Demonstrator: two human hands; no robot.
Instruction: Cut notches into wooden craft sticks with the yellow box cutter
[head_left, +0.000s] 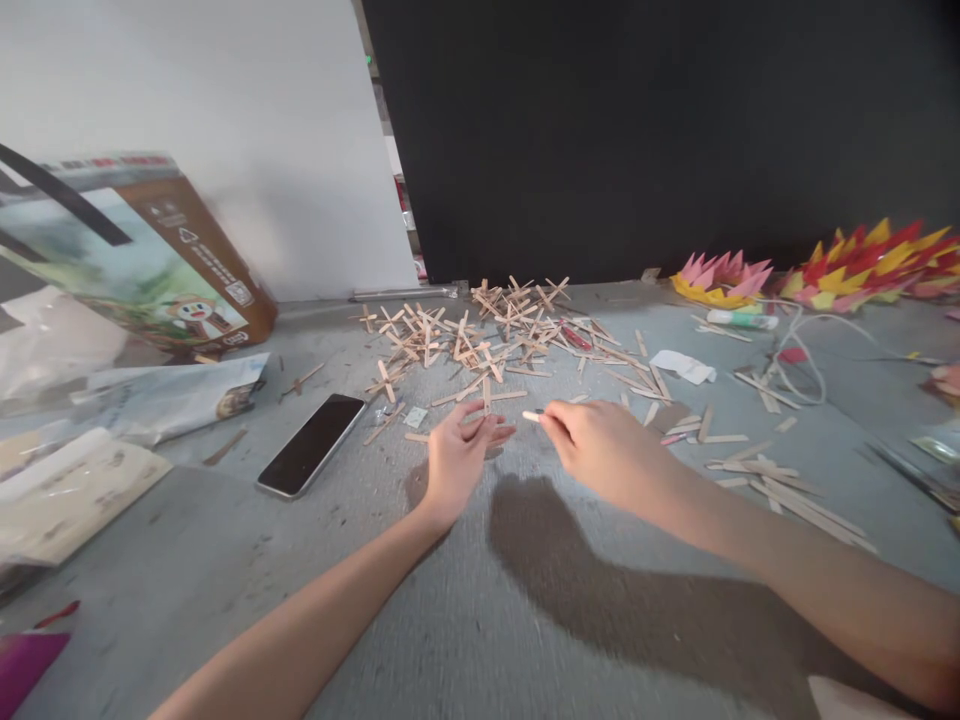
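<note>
My left hand [459,455] hovers palm-down over the grey floor with its fingers stretched out and apart, holding nothing. My right hand [592,447] is just to its right, fingers pinched on a short pale wooden stick piece [532,416] whose tip pokes out toward my left hand. Beyond both hands lies a heap of small crosses made of wooden sticks [480,335]. Loose single sticks [780,480] lie scattered to the right of my right hand.
A black phone [311,443] lies left of my left hand. A tilted printed carton [150,260] and plastic bags [90,440] fill the left side. Folded paper flowers [847,265], a glue tube [742,319] and a white cable [799,360] are at the right, a black wall behind.
</note>
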